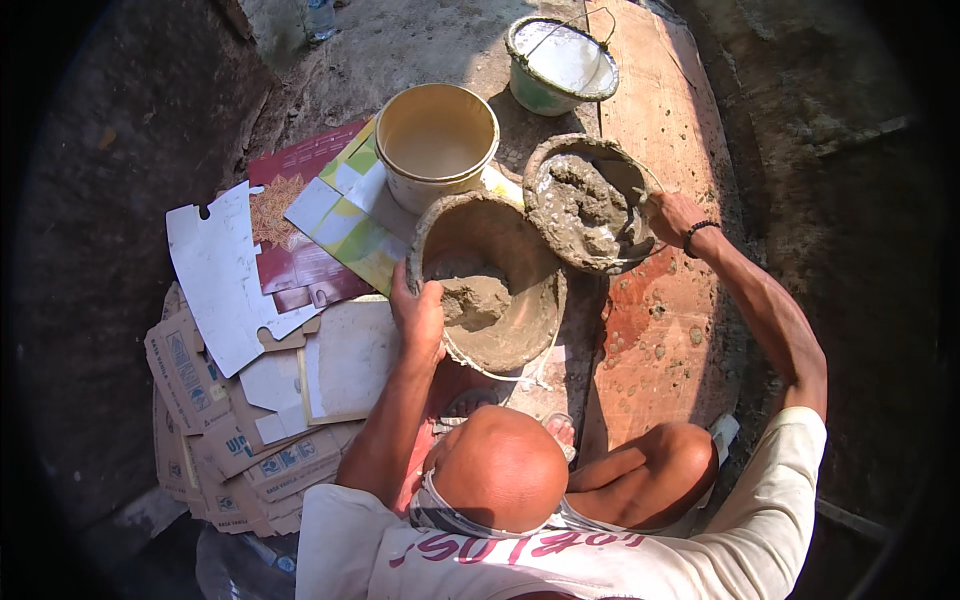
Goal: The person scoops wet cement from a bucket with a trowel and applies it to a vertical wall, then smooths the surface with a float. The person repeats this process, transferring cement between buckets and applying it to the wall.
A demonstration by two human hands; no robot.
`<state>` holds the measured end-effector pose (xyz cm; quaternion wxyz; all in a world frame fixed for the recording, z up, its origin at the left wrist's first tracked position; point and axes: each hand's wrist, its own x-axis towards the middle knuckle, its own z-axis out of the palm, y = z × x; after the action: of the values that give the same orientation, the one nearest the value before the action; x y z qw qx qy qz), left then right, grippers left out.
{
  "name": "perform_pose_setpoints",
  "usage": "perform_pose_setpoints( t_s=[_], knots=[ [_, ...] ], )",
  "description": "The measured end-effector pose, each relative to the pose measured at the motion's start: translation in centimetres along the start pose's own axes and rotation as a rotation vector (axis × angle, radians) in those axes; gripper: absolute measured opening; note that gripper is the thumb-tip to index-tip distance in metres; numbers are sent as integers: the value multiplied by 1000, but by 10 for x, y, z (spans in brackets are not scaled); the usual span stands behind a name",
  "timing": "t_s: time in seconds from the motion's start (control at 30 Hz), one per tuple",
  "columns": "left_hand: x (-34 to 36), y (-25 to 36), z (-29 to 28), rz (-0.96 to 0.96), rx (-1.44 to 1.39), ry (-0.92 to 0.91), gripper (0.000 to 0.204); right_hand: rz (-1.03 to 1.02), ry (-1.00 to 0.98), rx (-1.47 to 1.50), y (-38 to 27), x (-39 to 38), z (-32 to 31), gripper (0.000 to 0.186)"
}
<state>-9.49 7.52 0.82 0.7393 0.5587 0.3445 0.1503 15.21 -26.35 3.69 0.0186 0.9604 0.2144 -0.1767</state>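
Observation:
My left hand [420, 312] is closed on the left rim of a mortar-caked bucket [535, 270], with the thumb inside the rim. The bucket leans in front of my knees, and a lump of wet grey mortar [474, 302] lies low on its inner wall. To the right, my right hand [674, 218] is closed at the right rim of a smaller crusted bucket [537, 170], by its wire handle [652, 176]. Thick wet mortar [590, 208] sits inside that one. The two buckets nearly touch. My right fingertips are partly hidden.
A cream bucket [392, 190] of cloudy water stands beyond, left of a green bucket [540, 97] of whitish liquid. Flattened cardboard [225, 440] and printed sheets [350, 215] spread on the left. A stained wooden board [650, 360] runs along the right, near a dark wall [850, 230].

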Motion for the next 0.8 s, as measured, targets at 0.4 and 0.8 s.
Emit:
perform_pose_setpoints(
  t_s=[0.4, 0.8],
  knots=[
    [2, -10, 3, 1, -56, 47, 64, 96, -286, 448, -56, -22, 7, 26],
    [-2, -6, 4, 10, -32, 15, 57, 148, -324, 868, -55, -30, 8, 18]
  ],
)
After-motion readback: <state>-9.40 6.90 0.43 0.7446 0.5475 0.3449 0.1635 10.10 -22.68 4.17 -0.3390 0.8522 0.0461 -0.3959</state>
